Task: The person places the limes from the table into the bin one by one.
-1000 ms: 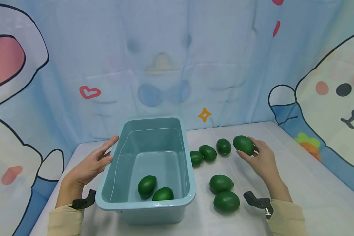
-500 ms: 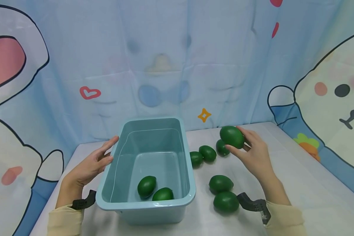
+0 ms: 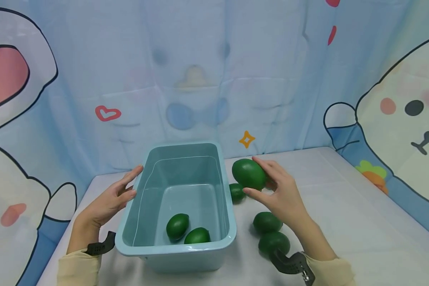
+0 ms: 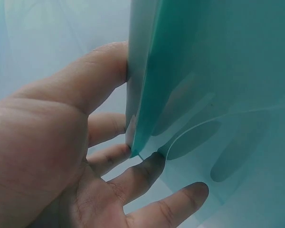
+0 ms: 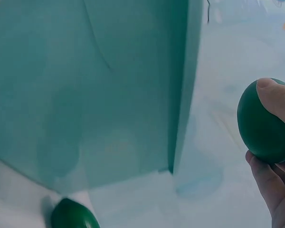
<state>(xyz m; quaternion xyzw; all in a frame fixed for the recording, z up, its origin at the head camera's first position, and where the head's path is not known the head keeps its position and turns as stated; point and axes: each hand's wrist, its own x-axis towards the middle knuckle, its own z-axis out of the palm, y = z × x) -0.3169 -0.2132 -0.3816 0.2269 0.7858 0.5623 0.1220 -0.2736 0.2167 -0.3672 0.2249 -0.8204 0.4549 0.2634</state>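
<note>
My right hand (image 3: 280,188) holds a smooth dark-green oval fruit (image 3: 248,174) between thumb and fingers, just right of the tub's rim. In the right wrist view the thumb lies across this fruit (image 5: 261,126). A blue-green plastic tub (image 3: 191,248) stands in the middle, with two like fruits (image 3: 177,227) on its floor near the front. My left hand (image 3: 109,200) rests against the tub's left side with its fingers extended. The left wrist view shows thumb and fingers touching the tub's outer wall (image 4: 218,71).
Right of the tub, two green fruits (image 3: 267,223) lie one in front of the other on the white-covered table (image 3: 343,198). Another fruit (image 3: 237,193) lies against the tub's right side, partly covered. A patterned light-blue curtain (image 3: 271,79) hangs behind the table.
My right hand has lifted the fruit and carried it left towards the tub, now covering two fruits on the table. The left hand and tub have stayed in place.
</note>
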